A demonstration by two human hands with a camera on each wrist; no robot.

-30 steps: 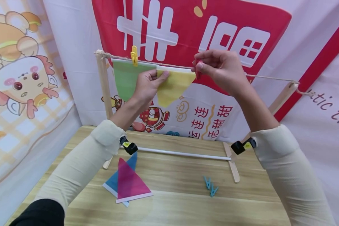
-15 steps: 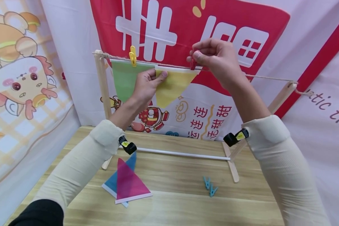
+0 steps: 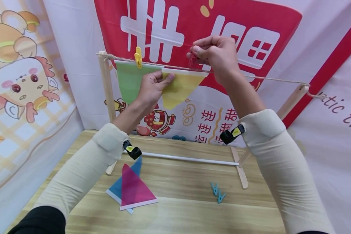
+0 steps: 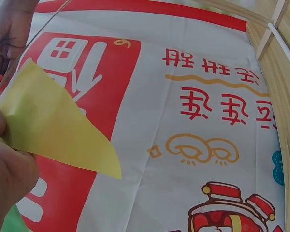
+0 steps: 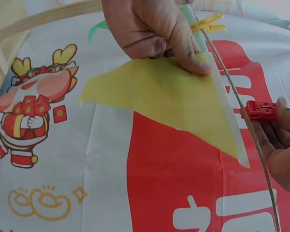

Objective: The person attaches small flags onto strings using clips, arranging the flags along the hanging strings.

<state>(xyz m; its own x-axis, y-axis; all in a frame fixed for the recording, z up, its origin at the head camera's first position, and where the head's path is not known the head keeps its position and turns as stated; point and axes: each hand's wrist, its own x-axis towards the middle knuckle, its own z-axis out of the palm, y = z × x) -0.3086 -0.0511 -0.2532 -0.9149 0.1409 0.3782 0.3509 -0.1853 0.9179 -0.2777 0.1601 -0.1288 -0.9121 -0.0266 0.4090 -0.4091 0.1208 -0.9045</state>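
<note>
My left hand (image 3: 152, 87) pinches the yellow pennant (image 3: 182, 89) near the upper left corner of its white top strip. The pennant lies along the twine (image 3: 276, 79), pointing down. Between thumb and fingers, my right hand (image 3: 220, 57) holds a red clothespin (image 5: 261, 110) just above the twine. In the right wrist view the clothespin's tip is right beside the twine; whether they touch I cannot tell. To the left, a green pennant (image 3: 130, 79) hangs from the twine under a yellow clothespin (image 3: 138, 58), partly hidden by my left hand.
Wooden posts, left (image 3: 106, 86) and right (image 3: 293, 100), carry the twine; a white rod (image 3: 187, 159) joins them low down. On the wooden table (image 3: 193, 214) lie a pink pennant (image 3: 136, 191) over a blue pennant (image 3: 115, 188), and two teal clothespins (image 3: 217, 193). A printed cloth hangs behind.
My right hand has moved left and up with the red clothespin, from the yellow pennant's right corner to above its top strip. My left hand keeps its place.
</note>
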